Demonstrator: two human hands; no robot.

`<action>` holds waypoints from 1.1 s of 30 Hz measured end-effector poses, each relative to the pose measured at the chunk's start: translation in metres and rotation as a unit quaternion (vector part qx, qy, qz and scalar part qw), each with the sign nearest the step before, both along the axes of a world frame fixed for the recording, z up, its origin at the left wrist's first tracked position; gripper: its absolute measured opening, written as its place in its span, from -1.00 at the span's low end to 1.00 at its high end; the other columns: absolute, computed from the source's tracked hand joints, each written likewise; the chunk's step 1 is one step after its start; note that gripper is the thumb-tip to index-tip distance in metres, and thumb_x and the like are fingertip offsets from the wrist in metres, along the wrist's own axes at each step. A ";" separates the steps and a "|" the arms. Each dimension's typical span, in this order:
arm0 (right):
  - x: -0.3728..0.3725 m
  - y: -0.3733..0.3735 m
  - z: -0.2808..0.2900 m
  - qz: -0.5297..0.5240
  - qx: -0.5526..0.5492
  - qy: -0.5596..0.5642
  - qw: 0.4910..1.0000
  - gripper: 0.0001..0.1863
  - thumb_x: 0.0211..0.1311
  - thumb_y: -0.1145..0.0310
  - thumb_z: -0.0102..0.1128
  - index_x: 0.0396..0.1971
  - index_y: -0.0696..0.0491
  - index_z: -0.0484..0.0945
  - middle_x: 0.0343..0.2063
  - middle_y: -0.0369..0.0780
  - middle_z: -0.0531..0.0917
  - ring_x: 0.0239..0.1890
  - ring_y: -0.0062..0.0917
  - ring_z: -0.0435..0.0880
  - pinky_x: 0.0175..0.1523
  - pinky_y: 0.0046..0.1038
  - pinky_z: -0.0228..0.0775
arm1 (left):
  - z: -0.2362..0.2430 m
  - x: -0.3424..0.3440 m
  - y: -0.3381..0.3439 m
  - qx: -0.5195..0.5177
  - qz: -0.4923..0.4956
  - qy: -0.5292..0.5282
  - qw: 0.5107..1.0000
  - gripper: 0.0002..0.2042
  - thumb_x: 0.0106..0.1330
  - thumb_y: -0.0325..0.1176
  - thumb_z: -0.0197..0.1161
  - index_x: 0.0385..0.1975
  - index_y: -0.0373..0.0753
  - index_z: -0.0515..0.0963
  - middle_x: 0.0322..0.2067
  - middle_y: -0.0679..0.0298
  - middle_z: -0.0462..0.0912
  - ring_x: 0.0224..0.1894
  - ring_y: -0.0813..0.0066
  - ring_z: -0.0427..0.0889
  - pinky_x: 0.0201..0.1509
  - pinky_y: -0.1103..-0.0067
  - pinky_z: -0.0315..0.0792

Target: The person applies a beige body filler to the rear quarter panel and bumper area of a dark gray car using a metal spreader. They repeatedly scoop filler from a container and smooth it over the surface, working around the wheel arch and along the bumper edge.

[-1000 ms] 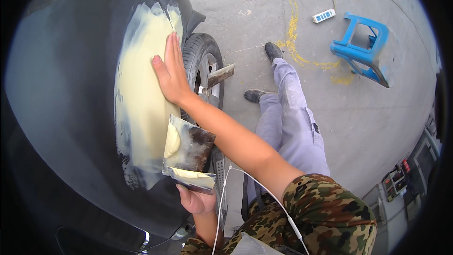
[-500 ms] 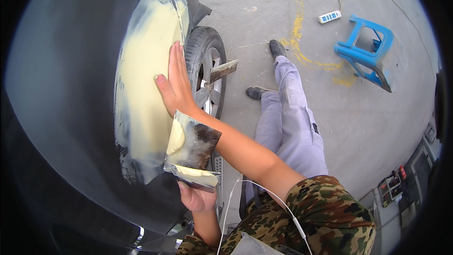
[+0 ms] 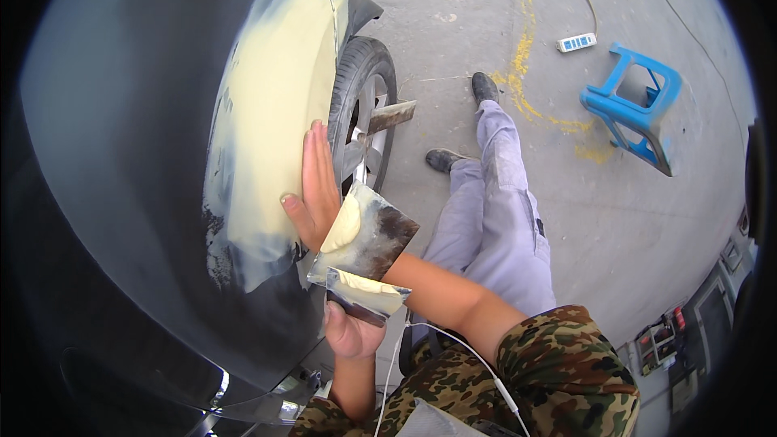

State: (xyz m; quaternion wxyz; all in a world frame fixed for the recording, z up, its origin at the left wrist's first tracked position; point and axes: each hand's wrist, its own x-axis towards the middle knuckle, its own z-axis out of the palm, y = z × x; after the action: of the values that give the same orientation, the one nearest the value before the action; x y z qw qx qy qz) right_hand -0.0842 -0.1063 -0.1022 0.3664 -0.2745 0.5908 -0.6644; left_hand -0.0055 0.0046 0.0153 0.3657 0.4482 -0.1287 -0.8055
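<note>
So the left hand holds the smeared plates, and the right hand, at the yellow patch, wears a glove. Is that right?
Not quite: the right hand at the yellow patch wears no glove. The head view shows it bare. The left hand does hold the smeared plates.

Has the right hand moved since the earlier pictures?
Yes: judged against the car wheel, the right hand has moved down the picture, along the cream patch, toward the person's body.

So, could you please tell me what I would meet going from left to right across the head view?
Pale patch, wheel, shoes, power strip, stool.
</note>
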 end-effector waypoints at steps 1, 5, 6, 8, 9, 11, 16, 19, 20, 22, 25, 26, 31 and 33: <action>0.008 0.007 0.003 0.001 -0.005 0.008 1.000 -0.03 0.51 -0.17 -0.29 0.47 0.39 -0.30 0.49 0.25 -0.26 0.56 0.11 -0.33 0.57 0.00 -0.47 | 0.001 -0.001 0.001 -0.008 -0.008 -0.012 1.000 -0.34 0.44 -0.14 0.21 0.44 -0.31 0.15 0.40 0.07 0.30 0.41 0.07 0.33 0.44 0.09 0.26; 0.042 0.034 0.015 0.018 0.003 0.048 0.999 -0.05 0.51 -0.13 -0.26 0.46 0.40 -0.30 0.49 0.27 -0.27 0.56 0.12 -0.31 0.56 0.03 -0.46 | 0.004 -0.009 -0.002 -0.020 -0.035 -0.040 0.998 -0.34 0.45 -0.13 0.21 0.42 -0.33 0.16 0.38 0.07 0.32 0.40 0.08 0.35 0.44 0.10 0.27; 0.047 0.038 0.016 0.000 -0.009 0.067 0.998 -0.05 0.51 -0.11 -0.25 0.46 0.41 -0.29 0.48 0.28 -0.27 0.56 0.13 -0.31 0.56 0.04 -0.46 | 0.005 -0.010 -0.002 -0.022 -0.042 -0.043 0.998 -0.34 0.45 -0.13 0.20 0.42 -0.33 0.17 0.38 0.07 0.33 0.39 0.08 0.36 0.44 0.10 0.27; 0.052 0.043 0.017 0.028 0.012 0.056 0.998 -0.07 0.51 -0.10 -0.25 0.46 0.42 -0.27 0.49 0.28 -0.25 0.56 0.13 -0.29 0.56 0.05 -0.46 | 0.005 -0.011 -0.002 -0.019 -0.049 -0.034 0.998 -0.35 0.45 -0.13 0.20 0.41 -0.34 0.18 0.37 0.07 0.34 0.38 0.08 0.37 0.43 0.11 0.28; 0.052 0.044 0.017 0.018 0.008 0.058 0.998 -0.08 0.51 -0.09 -0.25 0.46 0.42 -0.25 0.49 0.27 -0.24 0.56 0.13 -0.28 0.56 0.06 -0.46 | 0.004 -0.010 -0.001 -0.015 -0.049 -0.024 0.998 -0.36 0.45 -0.13 0.20 0.41 -0.34 0.19 0.36 0.07 0.35 0.38 0.08 0.38 0.43 0.11 0.28; 0.047 0.038 0.015 0.001 0.002 0.029 1.000 -0.10 0.52 -0.07 -0.23 0.46 0.41 -0.23 0.49 0.25 -0.21 0.56 0.12 -0.27 0.56 0.04 -0.45 | 0.002 -0.005 0.003 -0.005 -0.036 0.001 0.999 -0.37 0.45 -0.13 0.19 0.40 -0.33 0.20 0.35 0.07 0.37 0.37 0.07 0.39 0.43 0.11 0.29; 0.006 -0.010 -0.007 -0.053 0.004 -0.002 0.999 -0.12 0.52 0.00 -0.20 0.46 0.41 -0.23 0.51 0.21 -0.21 0.57 0.06 -0.28 0.58 -0.06 -0.44 | -0.004 0.014 0.011 0.012 -0.002 0.062 0.998 -0.38 0.46 -0.14 0.18 0.40 -0.33 0.21 0.35 0.05 0.38 0.37 0.06 0.39 0.43 0.08 0.28; -0.034 -0.048 -0.029 -0.077 -0.009 -0.019 0.997 -0.12 0.52 -0.01 -0.19 0.46 0.41 -0.23 0.51 0.21 -0.21 0.58 -0.01 -0.33 0.59 -0.15 -0.49 | -0.006 0.023 0.012 -0.001 -0.014 0.026 1.000 -0.38 0.46 -0.15 0.18 0.40 -0.33 0.20 0.35 0.05 0.37 0.37 0.06 0.39 0.43 0.07 0.28; -0.048 -0.062 -0.036 -0.080 -0.006 -0.041 0.996 -0.11 0.53 -0.03 -0.20 0.46 0.41 -0.23 0.51 0.20 -0.21 0.58 -0.02 -0.34 0.59 -0.17 -0.50 | -0.007 0.026 0.012 -0.007 -0.020 0.026 0.999 -0.38 0.46 -0.15 0.18 0.41 -0.33 0.20 0.35 0.05 0.37 0.37 0.06 0.38 0.43 0.07 0.27; -0.063 -0.079 -0.043 -0.087 -0.009 -0.056 0.995 -0.10 0.53 -0.07 -0.23 0.46 0.41 -0.23 0.51 0.20 -0.22 0.58 -0.03 -0.35 0.59 -0.20 -0.51 | -0.006 0.032 0.014 -0.010 -0.013 0.007 1.000 -0.38 0.46 -0.15 0.18 0.41 -0.33 0.20 0.35 0.04 0.37 0.37 0.06 0.38 0.43 0.07 0.27; -0.064 -0.082 -0.043 -0.084 -0.004 -0.070 0.994 -0.08 0.54 -0.13 -0.28 0.46 0.41 -0.24 0.51 0.20 -0.24 0.58 -0.02 -0.34 0.59 -0.20 -0.52 | -0.006 0.038 0.023 -0.020 0.000 -0.003 1.000 -0.37 0.46 -0.14 0.19 0.41 -0.33 0.20 0.35 0.04 0.37 0.37 0.05 0.38 0.43 0.08 0.27; -0.060 -0.077 -0.041 -0.082 -0.014 -0.051 0.995 -0.08 0.54 -0.11 -0.28 0.46 0.41 -0.24 0.51 0.21 -0.23 0.58 -0.02 -0.34 0.59 -0.19 -0.52 | -0.006 0.040 0.025 -0.014 -0.001 -0.003 1.000 -0.37 0.45 -0.14 0.19 0.41 -0.32 0.20 0.34 0.04 0.37 0.37 0.05 0.38 0.43 0.08 0.27; -0.012 -0.034 -0.025 -0.077 -0.018 0.004 0.997 -0.12 0.53 -0.03 -0.25 0.45 0.42 -0.24 0.50 0.23 -0.23 0.58 0.02 -0.34 0.59 -0.14 -0.49 | -0.009 0.046 0.028 0.006 -0.006 -0.002 1.000 -0.35 0.44 -0.12 0.21 0.41 -0.32 0.20 0.34 0.04 0.37 0.36 0.06 0.39 0.43 0.09 0.28; 0.009 -0.018 -0.015 -0.064 -0.019 0.009 0.998 -0.12 0.53 -0.01 -0.25 0.45 0.42 -0.26 0.49 0.26 -0.24 0.57 0.07 -0.34 0.58 -0.10 -0.48 | -0.009 0.049 0.022 0.000 -0.017 -0.009 1.000 -0.34 0.44 -0.12 0.21 0.41 -0.32 0.19 0.34 0.05 0.37 0.36 0.06 0.40 0.42 0.10 0.30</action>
State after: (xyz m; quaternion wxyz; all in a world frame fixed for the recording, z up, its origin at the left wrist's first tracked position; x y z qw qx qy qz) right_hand -0.0747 -0.1241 -0.1176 0.3120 -0.2491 0.5976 -0.6953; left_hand 0.0433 0.0270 0.0065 0.3504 0.4530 -0.1394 -0.8078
